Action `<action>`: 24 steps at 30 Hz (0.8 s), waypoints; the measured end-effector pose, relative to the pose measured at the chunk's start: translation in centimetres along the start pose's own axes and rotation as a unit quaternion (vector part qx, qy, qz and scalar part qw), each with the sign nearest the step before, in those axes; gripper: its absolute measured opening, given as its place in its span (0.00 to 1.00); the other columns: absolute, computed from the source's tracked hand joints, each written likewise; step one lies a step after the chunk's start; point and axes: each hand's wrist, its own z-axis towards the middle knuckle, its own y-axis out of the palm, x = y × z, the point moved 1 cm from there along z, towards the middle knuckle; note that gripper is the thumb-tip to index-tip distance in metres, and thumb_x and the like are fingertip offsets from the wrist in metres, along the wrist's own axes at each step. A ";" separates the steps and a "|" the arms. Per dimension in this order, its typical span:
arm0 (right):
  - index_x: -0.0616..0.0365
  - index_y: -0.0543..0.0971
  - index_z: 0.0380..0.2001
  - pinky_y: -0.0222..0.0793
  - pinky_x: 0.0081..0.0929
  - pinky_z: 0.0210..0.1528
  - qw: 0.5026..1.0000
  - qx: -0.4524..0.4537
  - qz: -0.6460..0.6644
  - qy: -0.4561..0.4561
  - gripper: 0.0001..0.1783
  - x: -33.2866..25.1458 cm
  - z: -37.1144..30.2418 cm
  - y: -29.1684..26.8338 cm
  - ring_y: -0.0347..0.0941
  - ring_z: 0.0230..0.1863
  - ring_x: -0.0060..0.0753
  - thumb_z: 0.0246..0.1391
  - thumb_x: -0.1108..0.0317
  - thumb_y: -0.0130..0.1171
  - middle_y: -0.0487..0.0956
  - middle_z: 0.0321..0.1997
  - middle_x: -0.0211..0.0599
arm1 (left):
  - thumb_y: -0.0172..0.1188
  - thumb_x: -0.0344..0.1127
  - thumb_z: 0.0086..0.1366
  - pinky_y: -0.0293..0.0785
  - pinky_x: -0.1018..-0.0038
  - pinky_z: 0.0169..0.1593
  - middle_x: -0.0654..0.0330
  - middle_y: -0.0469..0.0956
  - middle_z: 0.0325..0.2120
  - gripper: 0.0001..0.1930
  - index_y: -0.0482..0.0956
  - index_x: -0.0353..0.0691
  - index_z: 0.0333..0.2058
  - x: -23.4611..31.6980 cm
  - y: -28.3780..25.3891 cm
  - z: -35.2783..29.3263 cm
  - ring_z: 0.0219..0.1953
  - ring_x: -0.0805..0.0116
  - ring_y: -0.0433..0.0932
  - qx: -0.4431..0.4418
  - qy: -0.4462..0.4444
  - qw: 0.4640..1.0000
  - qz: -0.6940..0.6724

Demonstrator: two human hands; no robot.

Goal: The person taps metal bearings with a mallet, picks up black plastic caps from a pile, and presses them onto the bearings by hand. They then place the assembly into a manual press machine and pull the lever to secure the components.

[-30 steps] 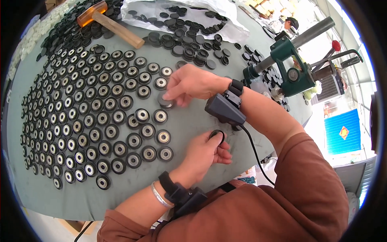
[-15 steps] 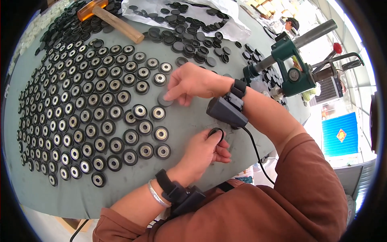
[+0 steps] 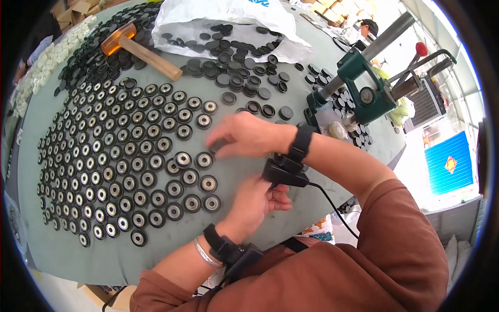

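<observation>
My right hand (image 3: 245,136), blurred by motion, hovers over the table just right of the rows of bearings. Its thumb and fingers are spread, and a dark round cap (image 3: 220,146) shows between them. My left hand (image 3: 255,202) is closed lower down, fingers curled around a black cap that is mostly hidden by the thumb and by the device on my right wrist. To the left, many metal bearings in black rims (image 3: 192,203) lie face up in rows.
A mallet (image 3: 150,58) with an amber head lies beyond the bearings. Loose black caps (image 3: 236,81) spill from a white bag (image 3: 182,26). A green hand press (image 3: 364,93) stands at the right, with more discs around its base. Another person (image 3: 368,28) is at the far right.
My right hand's fingers have spread apart around the cap on the table. My left hand still grips its cap, now more covered by the right wrist. The whole view has shifted slightly.
</observation>
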 end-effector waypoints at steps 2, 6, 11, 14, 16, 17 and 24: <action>0.54 0.78 0.37 0.67 0.30 0.31 0.998 -0.013 -0.067 0.005 0.17 0.3 -1.8 -1.2 0.71 0.28 0.35 0.40 0.64 0.64 0.73 0.25 0.38 | 0.40 0.40 0.68 0.75 0.64 0.39 0.55 0.73 0.34 0.15 0.67 0.36 0.43 0.1 -0.3 0.1 0.32 0.63 0.76 -0.016 0.018 1.000 -0.015; 0.57 0.79 0.34 0.69 0.36 0.34 0.991 0.070 -0.112 0.032 0.17 -1.0 -5.4 -3.5 0.73 0.29 0.47 0.38 0.62 0.61 0.77 0.26 0.45 | 0.34 0.45 0.69 0.72 0.63 0.46 0.54 0.71 0.38 0.19 0.66 0.36 0.45 0.5 -0.2 0.6 0.40 0.61 0.74 0.020 0.086 0.993 -0.080; 0.62 0.77 0.34 0.67 0.27 0.28 0.996 -0.049 0.021 0.073 0.15 -2.7 -5.8 -2.5 0.71 0.25 0.37 0.41 0.67 0.61 0.73 0.27 0.41 | 0.31 0.51 0.69 0.69 0.62 0.49 0.53 0.71 0.40 0.24 0.64 0.36 0.46 1.5 0.3 0.3 0.45 0.58 0.72 0.017 0.129 0.986 -0.100; 0.61 0.77 0.31 0.66 0.26 0.28 0.992 -0.032 0.053 0.108 0.12 -2.0 -4.8 -3.1 0.71 0.24 0.36 0.41 0.67 0.61 0.73 0.27 0.39 | 0.31 0.54 0.68 0.69 0.62 0.49 0.52 0.71 0.41 0.26 0.64 0.35 0.46 2.0 0.3 0.4 0.45 0.57 0.72 0.003 0.134 0.983 -0.129; 0.59 0.77 0.29 0.67 0.27 0.29 0.985 0.100 0.018 0.138 0.09 -1.2 -2.5 -3.6 0.72 0.27 0.37 0.42 0.68 0.60 0.74 0.26 0.37 | 0.32 0.56 0.67 0.69 0.62 0.48 0.51 0.71 0.40 0.28 0.65 0.34 0.45 2.0 -0.4 0.5 0.43 0.56 0.73 0.037 0.130 0.979 -0.149; 0.59 0.77 0.29 0.67 0.27 0.29 0.985 0.102 0.016 0.140 0.09 -0.2 -1.4 -3.6 0.72 0.27 0.37 0.42 0.68 0.60 0.74 0.26 0.37 | 0.32 0.56 0.67 0.69 0.62 0.48 0.51 0.71 0.40 0.28 0.65 0.34 0.45 1.9 -0.5 0.6 0.43 0.56 0.73 0.035 0.129 0.980 -0.149; 0.57 0.77 0.32 0.70 0.31 0.35 0.948 0.223 -0.225 -0.026 0.09 2.8 3.3 -1.1 0.71 0.31 0.41 0.43 0.73 0.54 0.72 0.29 0.37 | 0.34 0.54 0.67 0.72 0.64 0.44 0.51 0.72 0.34 0.26 0.68 0.33 0.39 1.6 -0.5 0.6 0.37 0.57 0.75 0.014 0.074 0.994 -0.073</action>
